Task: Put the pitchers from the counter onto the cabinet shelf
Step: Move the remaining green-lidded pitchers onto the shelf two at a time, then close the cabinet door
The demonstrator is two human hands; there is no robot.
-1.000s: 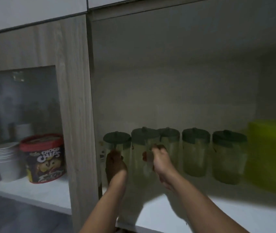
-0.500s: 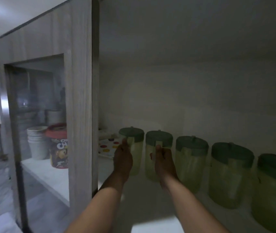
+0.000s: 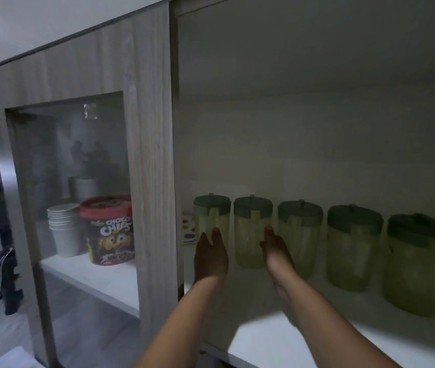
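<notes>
Several pale green pitchers with dark green lids stand in a row on the white cabinet shelf (image 3: 277, 338). My left hand (image 3: 210, 254) is in front of the leftmost pitcher (image 3: 212, 216), fingers apart, holding nothing. My right hand (image 3: 277, 252) is beside the second pitcher (image 3: 251, 232), fingers loosely extended, its fingertips near the pitcher's right side. I cannot tell whether they touch it. More pitchers (image 3: 300, 235) (image 3: 351, 248) (image 3: 418, 264) continue to the right. The counter is out of view.
A wooden cabinet upright (image 3: 152, 155) stands just left of my left arm. Behind a glass door (image 3: 73, 181) sit a Choco Chips tub (image 3: 109, 229) and stacked white cups (image 3: 64, 227). A dotted card (image 3: 188, 229) leans at the shelf's left end.
Both hands have let go of the two leftmost pitchers and drawn back slightly, fingers now open. The pitchers stand on their own on the shelf.
</notes>
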